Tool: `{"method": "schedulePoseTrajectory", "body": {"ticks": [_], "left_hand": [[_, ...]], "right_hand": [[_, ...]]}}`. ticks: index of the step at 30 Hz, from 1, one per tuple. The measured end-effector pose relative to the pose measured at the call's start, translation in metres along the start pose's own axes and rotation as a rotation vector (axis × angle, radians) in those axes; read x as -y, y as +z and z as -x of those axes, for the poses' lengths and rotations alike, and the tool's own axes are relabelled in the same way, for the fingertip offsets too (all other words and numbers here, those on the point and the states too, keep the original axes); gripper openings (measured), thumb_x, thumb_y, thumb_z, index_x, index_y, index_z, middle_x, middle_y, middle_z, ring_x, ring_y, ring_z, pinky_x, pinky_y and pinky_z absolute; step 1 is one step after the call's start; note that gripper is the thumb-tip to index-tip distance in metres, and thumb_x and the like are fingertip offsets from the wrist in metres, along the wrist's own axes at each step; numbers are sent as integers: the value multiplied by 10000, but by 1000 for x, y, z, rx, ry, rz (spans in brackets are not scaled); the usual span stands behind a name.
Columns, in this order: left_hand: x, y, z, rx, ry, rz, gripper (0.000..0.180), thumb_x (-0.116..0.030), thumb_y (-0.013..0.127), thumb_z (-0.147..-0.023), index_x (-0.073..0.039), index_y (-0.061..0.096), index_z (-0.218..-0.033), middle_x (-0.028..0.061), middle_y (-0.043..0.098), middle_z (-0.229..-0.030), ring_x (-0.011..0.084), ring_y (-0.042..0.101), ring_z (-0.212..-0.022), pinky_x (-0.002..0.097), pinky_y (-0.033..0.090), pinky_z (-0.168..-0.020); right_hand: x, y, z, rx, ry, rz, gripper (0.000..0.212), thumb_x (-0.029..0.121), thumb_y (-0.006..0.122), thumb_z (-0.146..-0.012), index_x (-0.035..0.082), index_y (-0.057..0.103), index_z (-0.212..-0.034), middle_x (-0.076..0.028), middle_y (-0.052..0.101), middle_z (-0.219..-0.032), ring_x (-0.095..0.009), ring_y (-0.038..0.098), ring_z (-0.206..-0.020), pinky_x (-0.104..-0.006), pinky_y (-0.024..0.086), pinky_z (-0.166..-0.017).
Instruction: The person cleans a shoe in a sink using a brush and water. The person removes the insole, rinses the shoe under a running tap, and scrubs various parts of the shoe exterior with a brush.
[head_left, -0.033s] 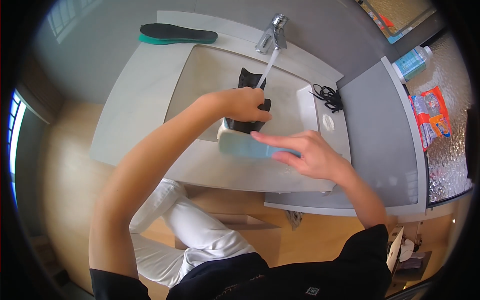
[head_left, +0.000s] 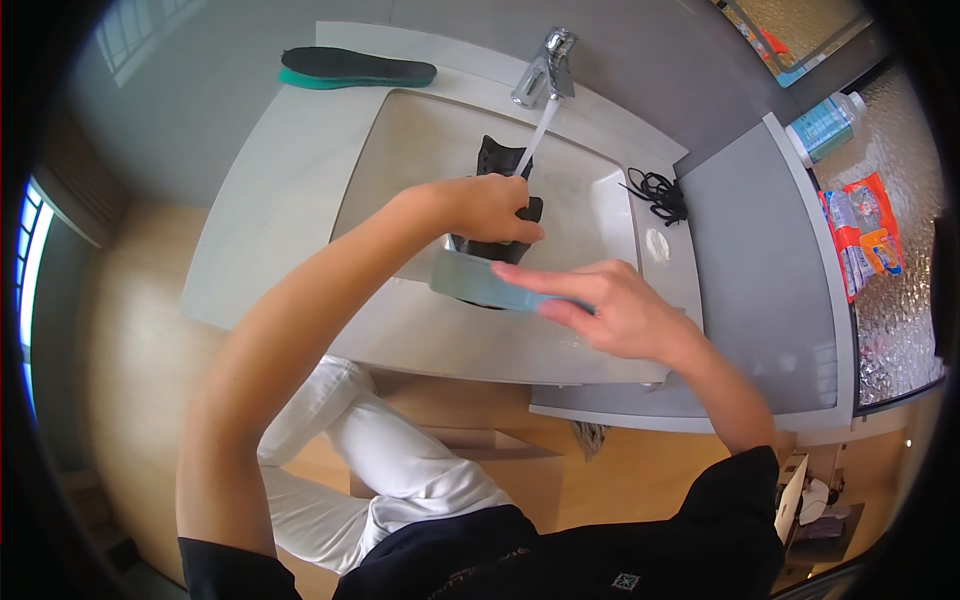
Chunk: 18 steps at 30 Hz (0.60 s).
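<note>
A black shoe [head_left: 497, 158] is in the white sink [head_left: 410, 150], under the stream from the running faucet [head_left: 548, 70]. My left hand [head_left: 490, 208] is closed around the shoe and covers its middle. At the near edge of the sink, my right hand [head_left: 625, 310] grips a pale blue scrubbing brush [head_left: 470, 280] by its handle, index finger stretched along its back. The brush head lies over the near end of the shoe and hides most of it. Its bristles do not show from above.
A black-and-green pair of insoles [head_left: 355, 68] lies on the counter at the back left. Black shoelaces [head_left: 658, 195] are bundled right of the sink. Farther right are a blue-labelled bottle [head_left: 828, 128] and a red-and-white packet [head_left: 862, 235]. Below the counter stands an open box [head_left: 510, 465].
The brush has shifted slightly left and tilted, so its pale bristle edge no longer shows. A dark bit of the shoe now appears below it. My left hand holds still.
</note>
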<state>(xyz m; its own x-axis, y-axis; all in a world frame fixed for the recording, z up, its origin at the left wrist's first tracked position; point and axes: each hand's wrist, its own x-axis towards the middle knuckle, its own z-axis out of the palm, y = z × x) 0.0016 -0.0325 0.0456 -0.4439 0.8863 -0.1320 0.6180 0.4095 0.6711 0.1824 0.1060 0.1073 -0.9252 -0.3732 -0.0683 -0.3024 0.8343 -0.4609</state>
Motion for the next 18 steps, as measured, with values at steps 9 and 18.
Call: {"method": "schedulePoseTrajectory", "body": {"ticks": [9,18], "left_hand": [[10,3,2,-56,36,-3,611,-535,663,-886,72,670,-956,214,702,-904,342,679,-820,426,527,-705],[1,-2,3,11,-25,13,614,-557,666,-892,55,666,-954,182,716,-903,302,691,-829,419,527,-717]], "right_hand": [[-17,6,37,-14,32,190,614,-30,630,-868,268,629,-1404,-131,580,-691,-322,551,-604,-400,499,-617],[20,17,5,-23,19,352,664,28,623,-836,322,599,-1431,-126,541,-641,-344,565,-565,-435,515,-583]]}}
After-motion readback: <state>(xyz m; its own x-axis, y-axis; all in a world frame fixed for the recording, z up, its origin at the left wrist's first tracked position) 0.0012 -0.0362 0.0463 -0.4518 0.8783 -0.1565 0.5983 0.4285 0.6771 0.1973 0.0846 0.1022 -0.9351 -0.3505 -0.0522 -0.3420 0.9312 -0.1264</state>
